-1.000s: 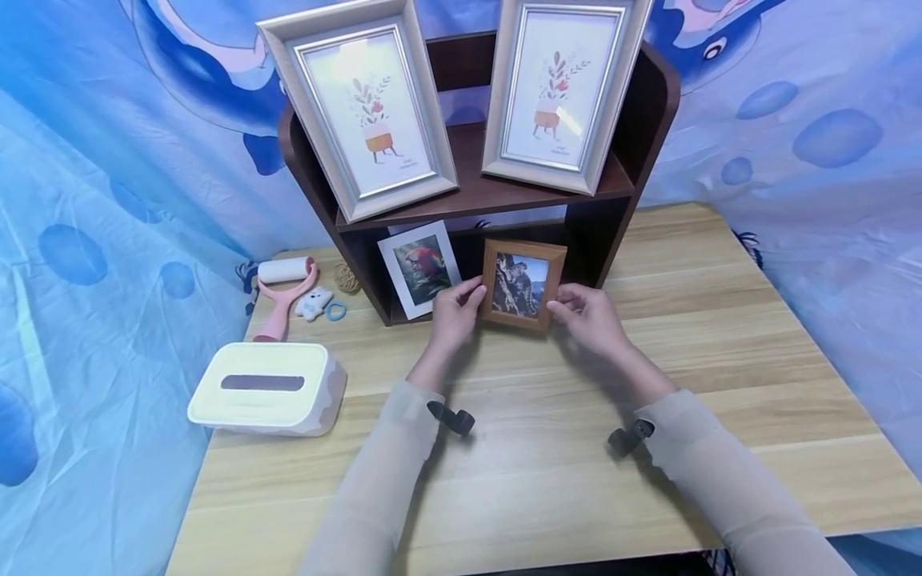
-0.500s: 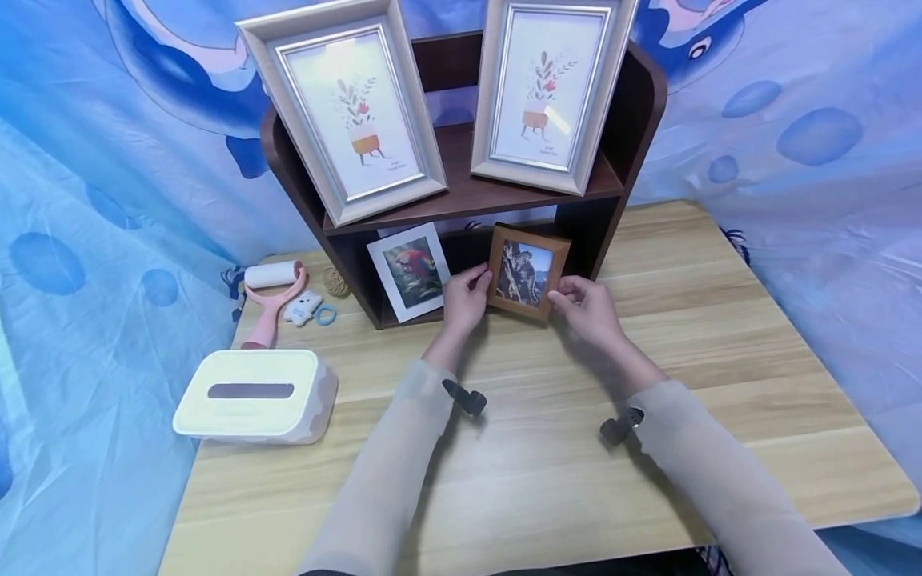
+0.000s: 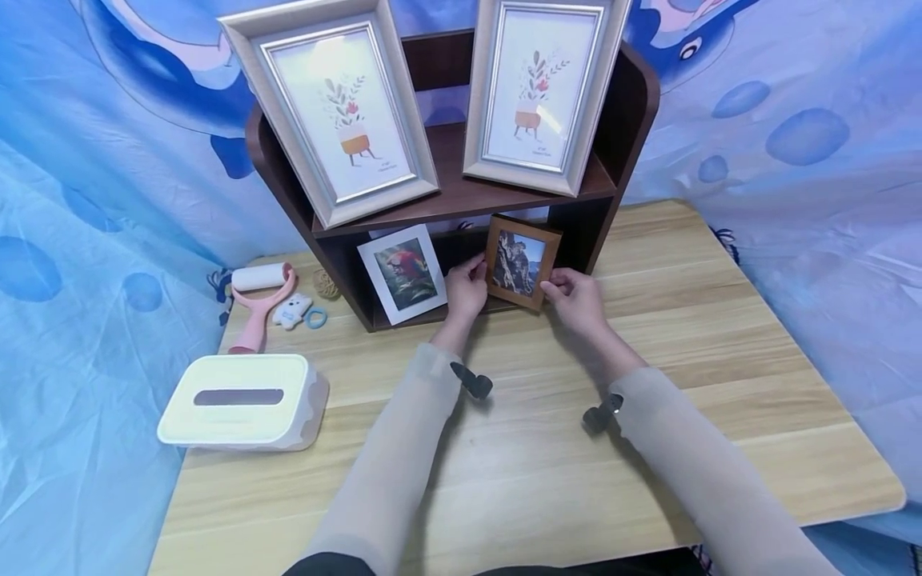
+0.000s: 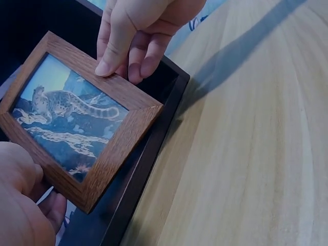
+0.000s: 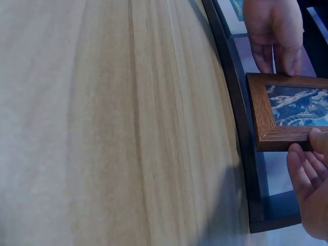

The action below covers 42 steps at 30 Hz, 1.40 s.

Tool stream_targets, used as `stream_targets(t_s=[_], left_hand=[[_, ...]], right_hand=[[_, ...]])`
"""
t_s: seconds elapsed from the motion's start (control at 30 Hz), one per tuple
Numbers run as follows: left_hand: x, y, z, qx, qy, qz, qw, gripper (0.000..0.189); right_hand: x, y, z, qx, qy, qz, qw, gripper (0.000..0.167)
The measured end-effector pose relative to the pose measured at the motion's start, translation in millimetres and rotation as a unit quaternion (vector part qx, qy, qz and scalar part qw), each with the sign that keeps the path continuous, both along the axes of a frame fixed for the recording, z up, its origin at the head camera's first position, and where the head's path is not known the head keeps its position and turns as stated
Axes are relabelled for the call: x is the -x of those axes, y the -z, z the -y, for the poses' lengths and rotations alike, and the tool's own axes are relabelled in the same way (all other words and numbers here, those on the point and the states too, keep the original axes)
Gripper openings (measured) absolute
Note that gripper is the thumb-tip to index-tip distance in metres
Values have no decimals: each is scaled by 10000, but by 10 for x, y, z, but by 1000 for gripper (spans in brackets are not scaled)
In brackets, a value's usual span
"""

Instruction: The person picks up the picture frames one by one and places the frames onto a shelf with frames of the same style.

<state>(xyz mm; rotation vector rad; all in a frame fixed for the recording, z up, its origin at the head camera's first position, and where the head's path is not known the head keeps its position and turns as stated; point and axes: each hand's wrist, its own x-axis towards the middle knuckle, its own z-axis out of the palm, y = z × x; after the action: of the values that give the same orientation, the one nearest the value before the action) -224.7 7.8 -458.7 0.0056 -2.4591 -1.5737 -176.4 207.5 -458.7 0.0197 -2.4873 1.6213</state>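
A brown wooden picture frame [image 3: 522, 262] with a snow leopard photo is held tilted at the lower compartment of the dark shelf [image 3: 461, 172]. My left hand [image 3: 467, 292] grips its left edge, fingertips partly hidden by the frame. On the opposite edge my right hand [image 3: 576, 302] pinches it, thumb on the front, as the left wrist view shows. That view has the frame's lower corner over the shelf's front board [image 4: 148, 164]. Left of it, a white picture frame [image 3: 403, 274] with a parrot photo leans in the same compartment.
Two large silver picture frames [image 3: 334, 120] stand on the upper shelf. To the left on the wooden table [image 3: 720, 384] lie a pink lint roller [image 3: 255, 308], a small white bear-like figure [image 3: 291, 311], a blue ring [image 3: 315, 318] and a cream tissue box [image 3: 241, 404].
The brown picture frame has moved away from me into the shelf's lower compartment and tilted clockwise, both hands going with it. The head view has shifted slightly.
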Motion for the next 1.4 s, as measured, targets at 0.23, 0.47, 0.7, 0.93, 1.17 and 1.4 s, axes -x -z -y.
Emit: stream_targets(t_s=[0.23, 0.47, 0.7, 0.93, 1.17, 1.4], left_hand=[[-5, 22, -9, 307, 202, 204, 9991, 36], [-15, 8, -5, 464, 634, 535, 9955, 45], [-49, -23, 47, 668, 744, 632, 9930, 50], [-245, -134, 195, 1232, 1111, -6, 9862, 51], [-696, -421, 534, 2256, 1959, -405, 9535, 49], [-1084, -576, 861, 3374, 1758, -1113, 9181, 48]], right_hand=[[63, 36, 14, -139, 61, -39, 9999, 23], [117, 53, 45, -95, 78, 43, 9999, 23], [163, 100, 69, -85, 2, -8, 10000, 27], [35, 49, -2, -325, 53, -30, 9995, 36], [-211, -135, -112, -1064, -238, -910, 9899, 34], [-478, -336, -261, -2116, -9, -1631, 9636, 41]])
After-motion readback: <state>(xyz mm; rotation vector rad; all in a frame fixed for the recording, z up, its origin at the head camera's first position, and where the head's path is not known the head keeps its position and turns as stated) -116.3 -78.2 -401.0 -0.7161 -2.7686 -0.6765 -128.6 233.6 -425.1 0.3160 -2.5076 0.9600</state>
